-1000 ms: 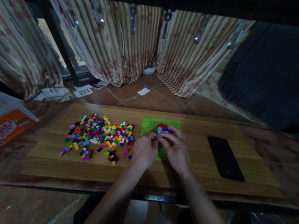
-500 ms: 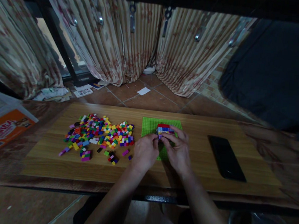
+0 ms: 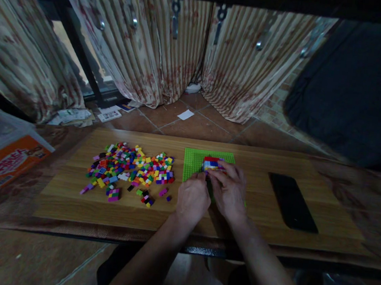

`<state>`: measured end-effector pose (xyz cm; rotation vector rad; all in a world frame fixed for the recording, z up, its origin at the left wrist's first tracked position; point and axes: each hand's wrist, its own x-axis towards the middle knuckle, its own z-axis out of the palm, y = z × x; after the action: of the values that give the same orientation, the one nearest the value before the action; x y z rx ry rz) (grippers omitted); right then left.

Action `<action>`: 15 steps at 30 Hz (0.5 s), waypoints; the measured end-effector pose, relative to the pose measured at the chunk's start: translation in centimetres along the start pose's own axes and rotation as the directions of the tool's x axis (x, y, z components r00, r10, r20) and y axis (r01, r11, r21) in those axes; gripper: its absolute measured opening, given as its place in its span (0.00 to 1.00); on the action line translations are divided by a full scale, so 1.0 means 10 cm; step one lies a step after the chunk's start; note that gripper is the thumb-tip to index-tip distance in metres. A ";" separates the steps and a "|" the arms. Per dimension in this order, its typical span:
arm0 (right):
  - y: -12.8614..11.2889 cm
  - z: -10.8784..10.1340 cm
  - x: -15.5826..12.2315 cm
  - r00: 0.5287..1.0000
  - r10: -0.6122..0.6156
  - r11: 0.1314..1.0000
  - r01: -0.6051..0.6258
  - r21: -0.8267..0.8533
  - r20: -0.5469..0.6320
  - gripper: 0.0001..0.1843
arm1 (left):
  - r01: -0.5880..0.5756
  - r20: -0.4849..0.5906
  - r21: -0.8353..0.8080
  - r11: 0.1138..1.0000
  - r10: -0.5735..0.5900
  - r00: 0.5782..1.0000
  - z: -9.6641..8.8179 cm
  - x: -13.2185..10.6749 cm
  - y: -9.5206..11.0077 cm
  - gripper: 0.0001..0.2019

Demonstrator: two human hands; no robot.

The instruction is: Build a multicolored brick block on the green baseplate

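A small block built of toy bricks [image 3: 211, 159], red on top with blue and white below, stands on a green studded baseplate [image 3: 192, 159]. My left hand [image 3: 193, 197] is closed at the block's near side, its knuckles up. Whatever its fingertips pinch is hidden; a bit of purple shows between the two hands. My right hand [image 3: 229, 189] curls round the right side of the block, thumb and fingers pressed against it and partly covering it.
Left of the baseplate lies a spread of loose coloured bricks [image 3: 151, 172]. A black phone-like slab [image 3: 291, 202] rests on the wooden board [image 3: 84, 210] at right. Beyond the board's left end stands a clear tub with an orange label [image 3: 11, 160]. Striped curtains [image 3: 182, 60] hang behind.
My left hand has turned further over and closed tighter at the block, hiding most of the purple brick that showed before. My right hand stays on the block. The whole view has shifted slightly.
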<state>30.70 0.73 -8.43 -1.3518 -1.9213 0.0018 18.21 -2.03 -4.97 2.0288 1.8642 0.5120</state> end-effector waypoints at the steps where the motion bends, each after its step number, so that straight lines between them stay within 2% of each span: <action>1: -0.01 0.00 -0.01 1.000 0.001 1.000 -0.001 -0.010 0.000 0.12 | 0.005 0.002 -0.009 1.000 -0.005 1.000 0.00 0.00 0.01 0.16; 5: -0.03 0.03 -0.06 1.000 -0.001 0.999 0.001 -0.035 -0.010 0.13 | 0.015 -0.009 -0.035 0.999 -0.016 1.000 0.00 -0.01 0.01 0.17; 9: -0.02 0.07 -0.10 0.999 0.012 1.000 -0.011 0.011 -0.052 0.12 | 0.024 -0.026 -0.071 0.997 -0.025 0.999 0.00 0.00 -0.03 0.16; 13: -0.05 0.02 -0.08 0.995 0.050 0.989 -0.038 0.140 -0.088 0.14 | 0.116 -0.053 -0.095 0.989 -0.121 0.991 -0.10 0.05 -0.12 0.15; 15: -0.07 -0.03 -0.05 0.983 0.104 0.975 -0.071 0.208 -0.151 0.15 | 0.171 -0.084 -0.139 0.976 -0.183 0.979 -0.18 0.07 -0.19 0.15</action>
<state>30.42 -0.07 -8.18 -1.2596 -1.6775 0.1251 15.73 -1.12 -4.32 1.7626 1.9882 0.6738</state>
